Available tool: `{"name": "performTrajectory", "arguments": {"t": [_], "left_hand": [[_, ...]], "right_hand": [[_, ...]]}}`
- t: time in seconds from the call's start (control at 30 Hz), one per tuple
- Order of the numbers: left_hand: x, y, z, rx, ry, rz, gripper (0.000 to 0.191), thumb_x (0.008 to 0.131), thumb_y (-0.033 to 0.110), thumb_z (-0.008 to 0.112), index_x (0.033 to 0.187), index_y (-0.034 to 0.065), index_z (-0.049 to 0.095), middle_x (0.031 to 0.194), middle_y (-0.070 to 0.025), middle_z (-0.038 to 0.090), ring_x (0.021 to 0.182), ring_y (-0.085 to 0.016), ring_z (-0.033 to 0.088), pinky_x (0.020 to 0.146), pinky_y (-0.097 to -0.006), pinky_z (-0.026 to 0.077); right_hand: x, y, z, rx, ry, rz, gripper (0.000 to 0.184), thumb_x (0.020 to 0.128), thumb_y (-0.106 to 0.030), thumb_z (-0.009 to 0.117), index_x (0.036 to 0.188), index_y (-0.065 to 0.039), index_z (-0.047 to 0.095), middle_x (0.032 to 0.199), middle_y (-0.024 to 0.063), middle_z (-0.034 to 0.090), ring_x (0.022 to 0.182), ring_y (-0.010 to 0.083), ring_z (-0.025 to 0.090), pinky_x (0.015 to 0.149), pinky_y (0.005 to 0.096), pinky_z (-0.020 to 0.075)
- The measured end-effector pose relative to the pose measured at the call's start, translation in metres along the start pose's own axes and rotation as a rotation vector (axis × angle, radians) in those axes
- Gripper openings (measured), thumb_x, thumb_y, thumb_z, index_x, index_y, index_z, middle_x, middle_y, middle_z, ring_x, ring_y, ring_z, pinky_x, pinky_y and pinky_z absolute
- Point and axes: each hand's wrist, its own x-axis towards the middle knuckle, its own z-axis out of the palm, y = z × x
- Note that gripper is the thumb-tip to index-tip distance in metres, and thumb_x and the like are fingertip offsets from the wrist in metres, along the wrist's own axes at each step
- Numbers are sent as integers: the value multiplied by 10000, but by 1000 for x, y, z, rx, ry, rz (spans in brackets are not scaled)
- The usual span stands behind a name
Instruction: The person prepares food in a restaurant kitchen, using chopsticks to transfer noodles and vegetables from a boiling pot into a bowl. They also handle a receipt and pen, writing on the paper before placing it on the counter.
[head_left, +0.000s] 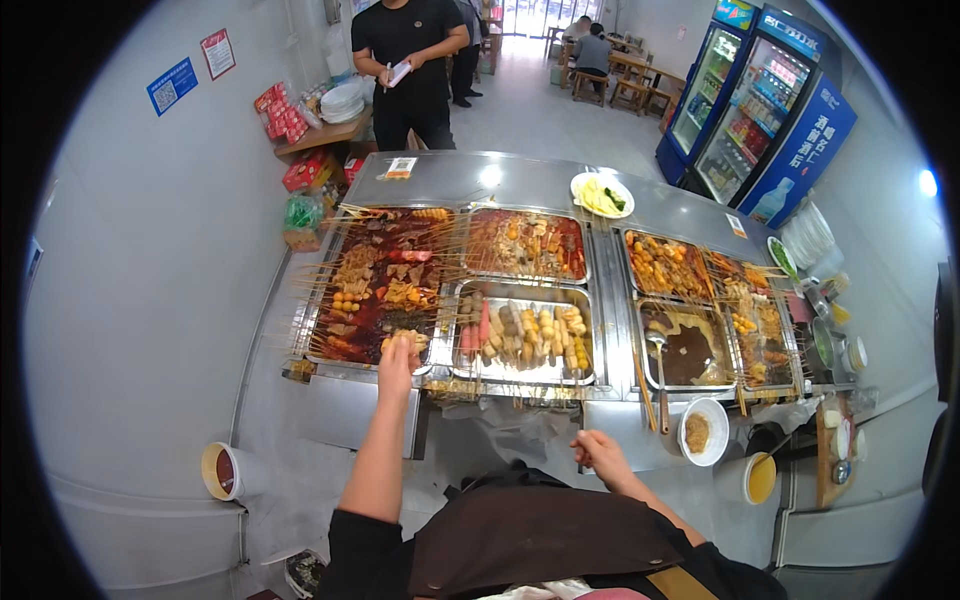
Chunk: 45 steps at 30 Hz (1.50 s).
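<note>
My left hand reaches over the near right corner of a large metal tray of skewers in red broth. Its fingers are at some pale skewered food; whether they grip it is hidden. To its right lies a steel tray of pale skewers, with pink and yellow pieces. My right hand hangs before the counter's front edge, fingers curled; nothing shows in it. Right of it, a ladle rests in a tray of dark broth, beside wooden chopsticks.
A white bowl of brown paste sits at the front edge. Beyond the trays is a plate of sliced food. A person in black stands across the counter. White buckets flank me.
</note>
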Motion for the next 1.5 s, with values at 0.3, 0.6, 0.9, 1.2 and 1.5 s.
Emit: {"name": "performTrajectory", "arguments": {"t": [0.3,0.6,0.9,1.2,1.5], "left_hand": [[137,101,16,-252,27,-53,405,1079,314,518,1412,82,532,1151,-20,616,969,-123,606,809,-260,496],[234,132,-45,-416,144,-143,368,1020,274,585,1353,116,585,1217,-49,658,1006,-161,644,805,-290,515],[330,172,-103,-289,82,2,480,1035,310,573,1446,71,509,1358,-74,582,1141,-177,593,877,-303,508],[346,200,-121,-207,89,84,595,1015,382,619,1476,49,446,1470,-119,488,1312,-235,493,1059,-377,407],[302,188,-157,-307,48,189,380,1064,414,508,1089,55,630,946,-26,613,908,-127,565,879,-316,449]], "right_hand": [[36,-1,-2,-18,98,7,329,1057,-319,533,958,-38,674,713,-3,604,626,72,515,596,228,418],[71,-47,46,-23,13,-166,268,1042,-273,578,973,-34,679,735,2,619,633,63,515,588,221,419],[46,-26,127,133,157,-6,236,1029,-229,590,962,-18,673,726,11,619,625,59,507,581,217,411],[58,-51,202,46,138,-64,222,1031,-222,595,989,-18,671,748,13,635,643,57,514,598,218,414],[58,-48,228,26,119,-13,225,1028,-229,600,1003,-16,667,759,8,635,660,59,522,614,224,423]]}}
